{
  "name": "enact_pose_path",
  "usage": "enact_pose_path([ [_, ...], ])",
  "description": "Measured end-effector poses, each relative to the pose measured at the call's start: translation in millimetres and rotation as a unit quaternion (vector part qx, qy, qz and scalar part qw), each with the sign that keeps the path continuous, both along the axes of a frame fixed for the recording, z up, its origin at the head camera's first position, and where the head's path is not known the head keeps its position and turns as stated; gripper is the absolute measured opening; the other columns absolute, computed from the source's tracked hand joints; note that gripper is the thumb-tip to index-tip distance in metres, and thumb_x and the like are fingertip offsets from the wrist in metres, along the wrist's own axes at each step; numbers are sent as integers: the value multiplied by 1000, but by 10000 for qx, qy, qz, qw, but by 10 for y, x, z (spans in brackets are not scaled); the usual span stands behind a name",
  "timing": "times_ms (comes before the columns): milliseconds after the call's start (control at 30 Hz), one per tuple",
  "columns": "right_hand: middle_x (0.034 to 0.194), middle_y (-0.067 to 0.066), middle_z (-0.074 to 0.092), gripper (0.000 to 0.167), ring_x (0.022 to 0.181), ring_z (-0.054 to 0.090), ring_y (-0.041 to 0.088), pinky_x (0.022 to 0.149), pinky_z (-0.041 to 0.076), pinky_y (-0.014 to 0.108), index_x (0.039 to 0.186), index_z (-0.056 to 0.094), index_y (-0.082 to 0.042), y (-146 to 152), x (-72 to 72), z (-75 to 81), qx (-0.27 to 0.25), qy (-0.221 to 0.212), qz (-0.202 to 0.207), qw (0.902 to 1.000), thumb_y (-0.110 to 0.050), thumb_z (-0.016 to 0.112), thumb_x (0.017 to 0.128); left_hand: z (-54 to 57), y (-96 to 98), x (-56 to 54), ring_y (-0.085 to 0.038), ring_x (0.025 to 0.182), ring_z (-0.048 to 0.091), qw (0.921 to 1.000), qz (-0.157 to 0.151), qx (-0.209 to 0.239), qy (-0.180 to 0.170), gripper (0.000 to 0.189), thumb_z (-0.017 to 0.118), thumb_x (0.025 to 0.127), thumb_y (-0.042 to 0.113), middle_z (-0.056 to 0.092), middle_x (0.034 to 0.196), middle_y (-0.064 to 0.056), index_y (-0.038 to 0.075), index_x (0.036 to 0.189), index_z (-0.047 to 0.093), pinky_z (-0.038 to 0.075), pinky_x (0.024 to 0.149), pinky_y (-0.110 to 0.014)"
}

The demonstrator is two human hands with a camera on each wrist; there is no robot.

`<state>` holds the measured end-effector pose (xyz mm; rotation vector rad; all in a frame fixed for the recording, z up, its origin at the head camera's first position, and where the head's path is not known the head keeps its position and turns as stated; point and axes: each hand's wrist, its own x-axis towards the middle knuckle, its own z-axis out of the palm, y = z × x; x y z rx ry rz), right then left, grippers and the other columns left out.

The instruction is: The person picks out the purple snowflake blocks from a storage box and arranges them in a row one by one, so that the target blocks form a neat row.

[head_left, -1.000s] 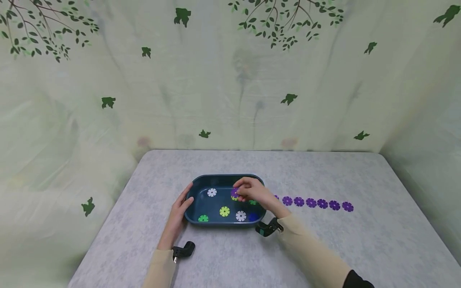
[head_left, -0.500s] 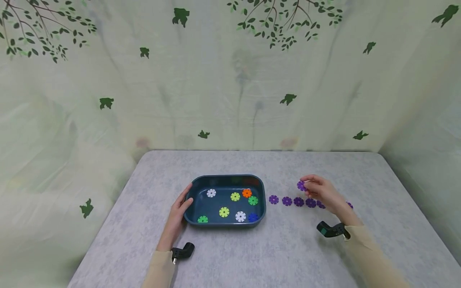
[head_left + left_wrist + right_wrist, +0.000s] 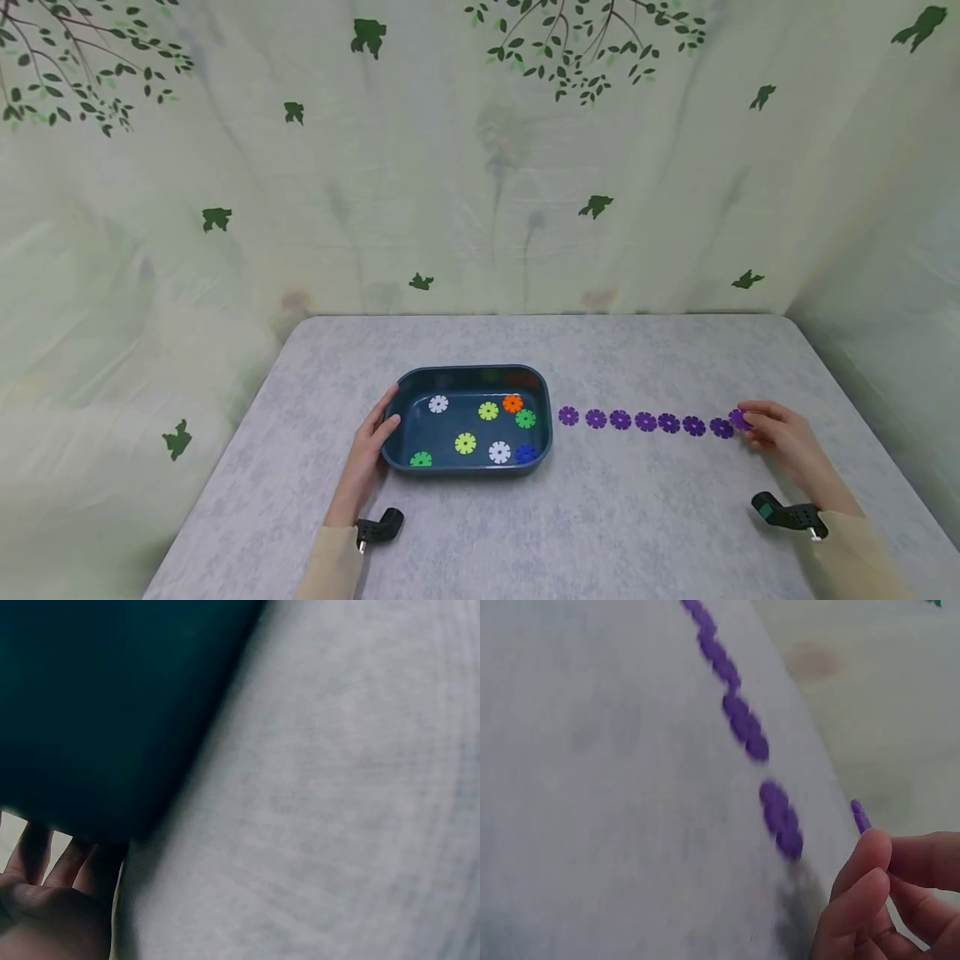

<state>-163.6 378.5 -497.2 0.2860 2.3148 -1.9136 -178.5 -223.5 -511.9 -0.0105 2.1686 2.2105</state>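
Note:
My right hand (image 3: 782, 442) pinches a purple snowflake disc (image 3: 739, 418) between thumb and fingertips at the right end of a row of similar purple discs (image 3: 646, 422). In the right wrist view the pinched disc (image 3: 859, 816) shows edge-on, above the table and apart from the nearest disc in the row (image 3: 781, 820). At the left, my left hand (image 3: 367, 450) holds the end of a dark blue tray (image 3: 442, 468), its thumb over the rim and its fingers along the outer wall. The left wrist view shows those fingers (image 3: 69, 862) against the tray wall (image 3: 112, 712).
Inside the tray lie several loose discs: white (image 3: 438, 404), yellow (image 3: 465, 443), orange (image 3: 512, 403), green (image 3: 526, 418) and blue (image 3: 526, 453). The grey table (image 3: 570, 533) ends at a patterned curtain (image 3: 480, 208) behind it.
My right hand has carried the purple disc from the tray rightward over the row to its far right end. The left hand has stayed at the tray.

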Motion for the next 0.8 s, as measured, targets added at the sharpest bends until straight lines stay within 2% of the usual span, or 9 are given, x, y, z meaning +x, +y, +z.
enact_pose_path([
  [100, 85, -11, 59, 34, 69, 57, 7, 62, 51, 21, 119, 52, 9, 66, 39, -57, 601, -46, -84, 9981, -20, 48, 101, 16, -10, 8, -12, 142, 17, 10000, 6, -52, 13, 50, 50, 101, 22, 27, 154, 6, 23, 149, 36, 14, 114, -41],
  [200, 87, -6, 60, 40, 69, 59, 8, 62, 52, 22, 124, 44, 16, 79, 43, -88, 1003, -56, -101, 9949, -17, 45, 102, 22, -15, 6, -12, 142, 17, 10000, 7, -73, 25, 50, 50, 101, 22, 26, 154, 6, 23, 149, 36, 13, 114, -42],
  [400, 95, 15, 61, 35, 66, 60, 9, 56, 51, 20, 123, 46, 17, 13, 29, -80, 1828, -43, -283, 9827, -9, 42, 101, -2, -9, -20, -13, 142, 17, 9999, 36, -114, 26, 50, 50, 101, 22, 27, 154, 5, 23, 149, 37, 14, 114, -42],
  [500, 100, 22, 59, 33, 65, 59, 11, 52, 48, 18, 122, 48, 16, -31, 37, -62, 2010, -91, -460, 9785, -9, 42, 100, -2, -7, -26, -13, 142, 17, 9999, 16, -128, 21, 50, 50, 101, 21, 26, 155, 4, 23, 149, 36, 13, 114, -42],
  [667, 108, 23, 54, 38, 67, 57, 8, 55, 49, 17, 127, 46, 12, -109, 47, -47, 1791, 22, -768, 9808, -16, 42, 102, 61, -48, -24, -15, 142, 16, 9991, -131, -395, 106, 51, 50, 101, 20, 25, 155, 2, 20, 150, 34, 15, 114, -43],
  [733, 108, 16, 54, 40, 70, 57, 5, 59, 50, 16, 129, 45, 10, -155, 50, -21, 1473, 188, -818, 9855, -20, 43, 103, 118, -81, -22, -18, 143, 16, 9974, -225, -656, 181, 52, 49, 101, 21, 25, 155, 0, 18, 150, 33, 16, 113, -45],
  [800, 106, 6, 56, 39, 73, 58, 3, 64, 51, 16, 128, 46, 6, -203, 45, 28, 777, 367, -814, 9930, -23, 46, 102, 202, -112, -20, -22, 143, 17, 9945, -248, -979, 288, 52, 49, 102, 22, 24, 156, -2, 17, 151, 31, 17, 112, -47],
])
